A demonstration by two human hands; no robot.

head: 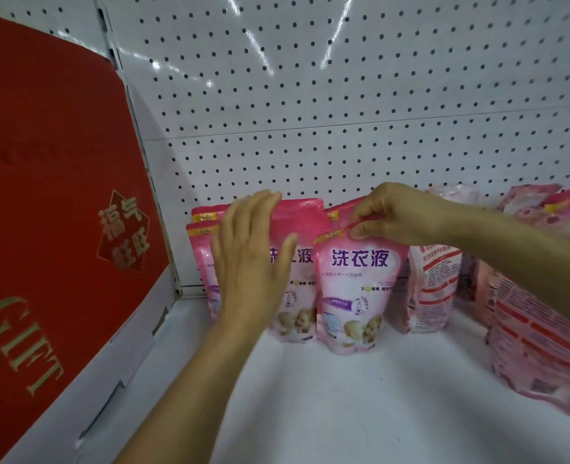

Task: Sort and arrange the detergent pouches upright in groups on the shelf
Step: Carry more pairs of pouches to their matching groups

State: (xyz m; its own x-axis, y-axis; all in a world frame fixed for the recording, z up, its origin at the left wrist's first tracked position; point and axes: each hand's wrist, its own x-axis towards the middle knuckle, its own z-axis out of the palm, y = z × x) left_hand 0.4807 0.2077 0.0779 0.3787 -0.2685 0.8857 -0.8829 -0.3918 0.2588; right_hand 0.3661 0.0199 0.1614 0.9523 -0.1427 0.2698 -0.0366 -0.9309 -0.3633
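Your right hand [390, 212] pinches the top of the front pouch [355, 289], upright at frame centre | your left hand [250, 259], fingers straight, lies flat on the left pouches [297, 289] | risk: let go too early and the soft pouch may tip forward on the shelf [377, 413].

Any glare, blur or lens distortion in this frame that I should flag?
Head view: streaky light glare on the pegboard back panel; wide-angle bending of the shelf edges and red gift box; left hand slightly motion-blurred; pouch print legible, far-right pouches soft.
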